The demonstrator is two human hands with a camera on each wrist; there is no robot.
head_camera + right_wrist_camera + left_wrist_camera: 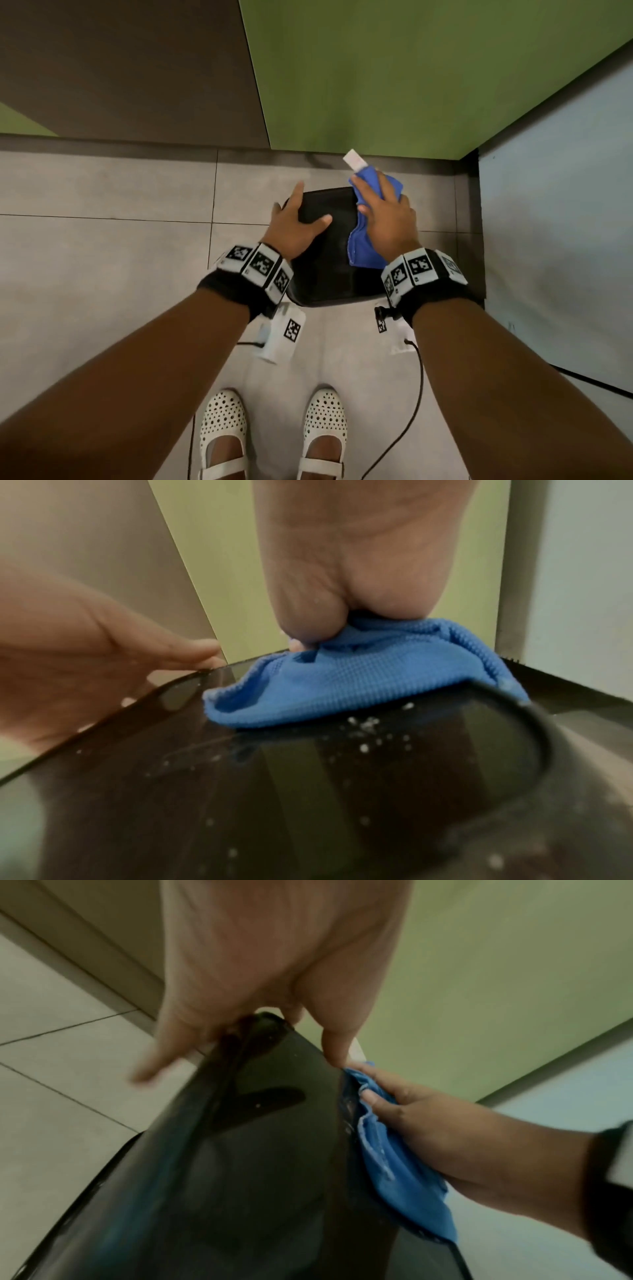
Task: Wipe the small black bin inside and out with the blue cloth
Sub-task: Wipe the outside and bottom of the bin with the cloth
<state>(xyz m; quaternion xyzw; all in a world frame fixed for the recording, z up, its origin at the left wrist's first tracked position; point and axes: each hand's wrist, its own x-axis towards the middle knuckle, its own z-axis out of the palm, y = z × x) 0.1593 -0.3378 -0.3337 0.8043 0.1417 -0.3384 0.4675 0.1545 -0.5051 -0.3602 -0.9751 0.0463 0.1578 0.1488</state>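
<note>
**Cloth hand on the bin's right edge, free hand steadying the left**

The small black bin (329,253) sits on the tiled floor (102,240), close to the corner where the green wall (376,75) meets the pale panel (555,205) on the right. From the head view its long axis runs away from the person, from the near end just past the shoes toward the green wall, and it looks tipped so that a broad dark face is turned upward; whether that face is a side or the base I cannot tell.

The right hand (388,219) lies on the right-hand edge of that face, fingers spread fairly flat over the blue cloth (363,250) and pressing it to the plastic. The cloth drapes along the same edge, trailing back toward the wrist, with a white tag (352,160) sticking out past the fingertips. The left hand (296,224) rests on the far left corner, wide, thumb laid across the top face and fingers over the side, holding nothing else.

The unwiped dark surface lies left of and nearer than the cloth, so the right hand is the nearer one to it; a stroke along the long axis, back toward the shoes, would probably cover it. Pale specks show on the bin in the right wrist view.

Count: one bin, one cloth, two hands, two white shoes (222,431), two wrist rigs with cables
</note>
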